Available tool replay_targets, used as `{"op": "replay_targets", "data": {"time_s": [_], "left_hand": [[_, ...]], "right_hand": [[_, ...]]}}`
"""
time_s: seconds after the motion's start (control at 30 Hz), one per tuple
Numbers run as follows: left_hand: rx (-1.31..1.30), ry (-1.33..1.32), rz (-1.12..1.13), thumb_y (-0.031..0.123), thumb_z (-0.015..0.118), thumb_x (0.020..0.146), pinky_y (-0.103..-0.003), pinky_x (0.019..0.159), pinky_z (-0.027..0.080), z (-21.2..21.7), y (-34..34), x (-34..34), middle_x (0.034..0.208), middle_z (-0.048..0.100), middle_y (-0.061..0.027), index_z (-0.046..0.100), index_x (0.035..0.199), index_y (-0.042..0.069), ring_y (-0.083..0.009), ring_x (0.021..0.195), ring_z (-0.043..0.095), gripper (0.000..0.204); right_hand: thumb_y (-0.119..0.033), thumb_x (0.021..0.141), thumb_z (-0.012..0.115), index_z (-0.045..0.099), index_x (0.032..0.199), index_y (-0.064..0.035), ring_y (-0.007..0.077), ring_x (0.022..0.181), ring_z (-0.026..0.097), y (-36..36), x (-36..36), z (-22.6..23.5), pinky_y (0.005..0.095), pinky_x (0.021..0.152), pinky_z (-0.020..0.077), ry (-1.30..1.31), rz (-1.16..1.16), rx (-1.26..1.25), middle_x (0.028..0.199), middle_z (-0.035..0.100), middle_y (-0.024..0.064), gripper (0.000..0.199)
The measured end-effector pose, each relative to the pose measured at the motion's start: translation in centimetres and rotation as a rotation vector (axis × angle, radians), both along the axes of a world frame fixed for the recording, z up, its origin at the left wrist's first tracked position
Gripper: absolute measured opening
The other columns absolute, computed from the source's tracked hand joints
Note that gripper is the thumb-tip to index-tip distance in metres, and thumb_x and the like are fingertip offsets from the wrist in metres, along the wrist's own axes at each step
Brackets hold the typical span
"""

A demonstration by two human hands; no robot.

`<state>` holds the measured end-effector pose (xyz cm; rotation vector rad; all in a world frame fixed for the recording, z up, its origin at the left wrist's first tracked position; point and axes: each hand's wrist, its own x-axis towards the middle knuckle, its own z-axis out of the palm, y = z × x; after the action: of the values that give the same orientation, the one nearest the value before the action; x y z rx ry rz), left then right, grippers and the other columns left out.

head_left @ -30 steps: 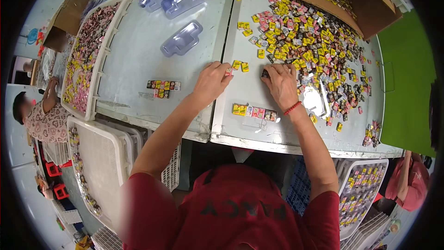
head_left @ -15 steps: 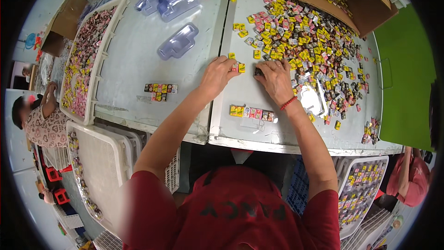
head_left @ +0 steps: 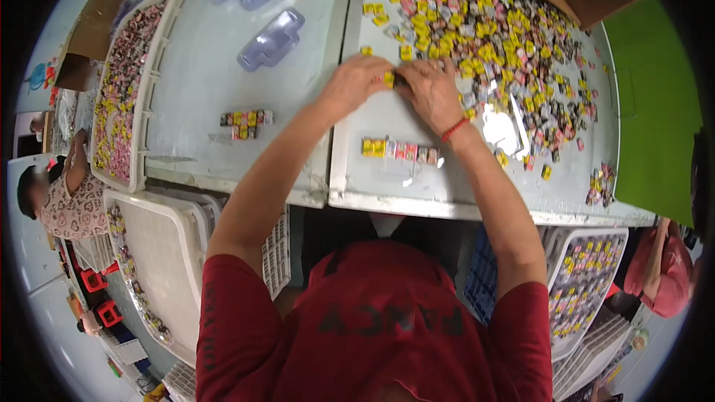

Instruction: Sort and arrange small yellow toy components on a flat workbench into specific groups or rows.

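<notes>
Yellow block [head_left: 389, 80] and dark block [head_left: 401, 81], row running left to right, between left hand [head_left: 355, 84] and right hand [head_left: 434, 94], each pinched nearly closed on its nearer block

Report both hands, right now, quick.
Left hand: closed, fingertips pinching a small yellow block.
Right hand: closed, fingertips on a small dark block, partly hidden by the fingers.
</notes>
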<state>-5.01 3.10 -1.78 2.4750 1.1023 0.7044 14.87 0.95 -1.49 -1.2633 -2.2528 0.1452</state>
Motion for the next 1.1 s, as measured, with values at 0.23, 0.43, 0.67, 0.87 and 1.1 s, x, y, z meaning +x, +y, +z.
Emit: {"op": "replay_targets", "data": {"time_s": [0.23,0.43,0.67,0.87,1.1], "left_hand": [[0.096,-0.099,-0.007,0.014,0.07,0.076,-0.039,0.085,0.048,0.7,0.1,0.2,0.104,0.063,-0.0089,0.063,0.107,0.004,-0.0314,0.096,0.059,0.034],[0.114,-0.081,0.003,0.016,0.072,0.076,-0.038,0.088,0.048,0.1,-0.7,0.4,0.107,0.063,-0.01,0.063,0.107,0.003,-0.0315,0.102,0.057,0.035],[0.03,-0.091,0.005,0.021,0.074,0.076,-0.037,0.092,0.047,0.5,-0.9,0.4,0.113,0.065,-0.0091,0.065,0.11,0.006,-0.0281,0.106,0.057,0.038],[0.161,-0.173,-0.011,0.014,0.073,0.074,-0.036,0.084,0.048,-1.1,-0.5,1.1,0.099,0.067,-0.0066,0.067,0.095,0.003,-0.0266,0.092,0.059,0.024],[0.231,-0.161,0.076,0.015,0.073,0.077,-0.034,0.081,0.052,0.3,-1.4,2.1,0.096,0.069,-0.0078,0.069,0.095,0.003,-0.0261,0.091,0.062,0.023]], "right_hand": [[-0.017,0.079,0.069,0.066,0.102,-0.0117,0.025,0.095,0.059,0.5,0.0,0.0,0.0441,0.096,0.0343,-0.07,-0.011,0.075,0.103,0.065,0.006,0.024],[-0.018,0.078,0.07,0.066,0.104,-0.0123,0.0239,0.097,0.059,-0.6,1.0,-0.4,0.0442,0.096,0.0343,-0.065,-0.025,0.019,0.102,0.065,0.0054,0.027],[-0.019,0.078,0.071,0.066,0.103,-0.0117,0.0224,0.097,0.058,-2.1,1.9,-0.4,0.044,0.098,0.0339,-0.004,-0.04,0.018,0.101,0.064,0.0047,0.026],[-0.018,0.078,0.072,0.067,0.103,-0.0114,0.0226,0.095,0.058,-1.6,1.6,-0.5,0.0435,0.097,0.0346,0.025,-0.044,0.056,0.1,0.065,0.0049,0.026],[-0.018,0.077,0.072,0.067,0.103,-0.0104,0.0225,0.096,0.058,-2.4,2.1,0.9,0.0433,0.097,0.0352,-0.017,-0.08,0.102,0.098,0.065,0.0048,0.027]]}}
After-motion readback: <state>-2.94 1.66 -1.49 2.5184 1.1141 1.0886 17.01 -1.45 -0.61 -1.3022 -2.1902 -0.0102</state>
